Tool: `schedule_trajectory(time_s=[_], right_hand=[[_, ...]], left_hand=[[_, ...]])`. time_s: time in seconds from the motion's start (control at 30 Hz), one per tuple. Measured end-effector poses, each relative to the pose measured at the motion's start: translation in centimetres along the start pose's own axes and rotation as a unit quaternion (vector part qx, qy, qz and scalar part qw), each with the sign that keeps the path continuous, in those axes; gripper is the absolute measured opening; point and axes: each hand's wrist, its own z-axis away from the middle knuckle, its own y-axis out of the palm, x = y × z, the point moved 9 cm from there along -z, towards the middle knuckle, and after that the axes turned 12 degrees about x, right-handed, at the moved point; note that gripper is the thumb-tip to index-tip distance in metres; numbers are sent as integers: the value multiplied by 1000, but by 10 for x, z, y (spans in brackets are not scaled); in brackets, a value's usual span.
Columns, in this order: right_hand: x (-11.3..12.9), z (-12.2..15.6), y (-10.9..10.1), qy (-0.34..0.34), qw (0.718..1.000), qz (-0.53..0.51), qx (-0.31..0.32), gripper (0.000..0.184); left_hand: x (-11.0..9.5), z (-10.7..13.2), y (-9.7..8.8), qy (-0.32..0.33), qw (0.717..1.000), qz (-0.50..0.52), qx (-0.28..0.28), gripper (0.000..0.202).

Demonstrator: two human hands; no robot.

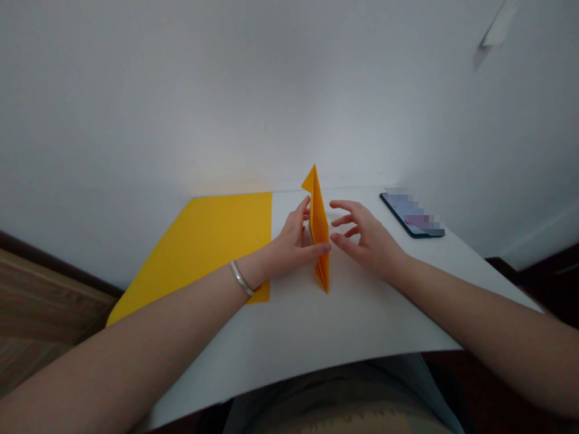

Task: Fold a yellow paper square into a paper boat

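A folded orange paper piece (319,226) stands on edge in the middle of the white table (344,313), its tip pointing up and away. My left hand (294,241) pinches it from the left, thumb on the near side and fingers behind. My right hand (364,238) hovers just right of the paper with its fingers spread; its thumb tip nearly meets my left thumb at the fold. A silver bangle (241,278) circles my left wrist.
A flat sheet of yellow-orange paper (212,247) covers the table's left part. A dark phone (412,215) lies face up at the far right. A white wall rises right behind the table. Wooden floor shows at left.
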Motion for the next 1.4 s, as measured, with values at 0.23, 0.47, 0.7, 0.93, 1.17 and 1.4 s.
schedule_trajectory(time_s=[0.23, 0.47, 0.7, 0.93, 1.17, 1.4], right_hand=[[-5, -5, 12, 82, 996, -8, 27, 43], [-25, -9, 12, 122, 992, -31, 21, 25], [-38, -10, 9, 132, 990, -40, 33, 18], [-44, -9, 4, 108, 991, 54, 62, 25], [-38, -14, 14, -34, 974, 161, 153, 30], [-42, -13, 17, -55, 977, 142, 147, 31]], left_hand=[[1, 0, 0, 13, 999, -36, 9, 109], [-16, 2, 7, -8, 993, -99, 57, 101], [-11, 5, 3, -19, 997, -62, 52, 93], [-17, 2, -8, 23, 988, -150, 41, 54], [-12, 1, -5, 23, 962, -259, 79, 48], [-8, 7, -7, -67, 941, -329, 44, 55]])
